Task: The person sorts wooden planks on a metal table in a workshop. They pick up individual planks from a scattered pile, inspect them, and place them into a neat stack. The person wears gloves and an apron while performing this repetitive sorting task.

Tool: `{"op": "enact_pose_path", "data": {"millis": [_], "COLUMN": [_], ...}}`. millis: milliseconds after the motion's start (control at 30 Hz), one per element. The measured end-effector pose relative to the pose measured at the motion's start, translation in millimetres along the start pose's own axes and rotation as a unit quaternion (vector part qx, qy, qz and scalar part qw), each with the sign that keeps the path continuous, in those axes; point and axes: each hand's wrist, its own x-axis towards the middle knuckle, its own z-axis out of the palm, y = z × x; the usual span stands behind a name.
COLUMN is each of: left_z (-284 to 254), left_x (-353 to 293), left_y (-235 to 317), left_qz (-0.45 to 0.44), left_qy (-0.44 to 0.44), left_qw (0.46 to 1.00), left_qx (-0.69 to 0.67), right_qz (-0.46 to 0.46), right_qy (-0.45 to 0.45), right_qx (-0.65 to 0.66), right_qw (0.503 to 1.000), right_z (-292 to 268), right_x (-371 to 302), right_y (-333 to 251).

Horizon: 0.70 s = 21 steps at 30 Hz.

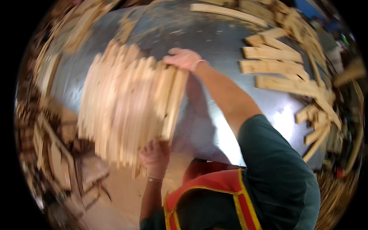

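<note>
A row of pale wooden strips [122, 103] lies side by side on a dark, shiny metal tabletop [207, 122], their far and near ends uneven. At the right edge of this row, my gloved right hand [182, 58] is curled over the far ends of the outer strips. Opposite it, the fingers of my gloved left hand [155, 157] close on the near ends of the strips at that same edge. The near ends of the row stick out past the table's front edge. Motion blur softens the strips, and part of each hand's grip is hidden.
Short loose boards [272, 67] lie in a jumbled pile on the table's right side. One long board [230, 14] lies along the far side. More boards [82, 30] are stacked at the far left, and scrap wood [57, 149] stands on the left near the floor.
</note>
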Motion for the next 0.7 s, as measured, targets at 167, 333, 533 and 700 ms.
{"op": "enact_pose_path", "data": {"millis": [167,333,533,700], "left_z": [-0.8,-49.1,-52.2,-26.3], "left_x": [37.6,85.3,121.8,97.6], "left_y": [-8.5,-46.9,-128.2,-45.4], "left_qz": [-0.005,-0.039,-0.130,-0.032], "left_qy": [0.069,0.040,-0.013,0.104], "left_qw": [0.985,0.950,0.984,0.994], "left_qx": [-0.161,-0.306,-0.124,0.020], "right_qz": [-0.092,0.212,0.043,-0.017], "right_qy": [0.063,0.060,-0.113,0.162], "right_qx": [0.240,0.319,0.241,-0.048], "right_qw": [0.964,0.922,0.963,0.985], "right_z": [-4.8,103.8,115.7,-36.4], "right_x": [-95.3,-213.4,-213.5,-210.5], "right_y": [-52.4,16.8,-27.2,109.6]}}
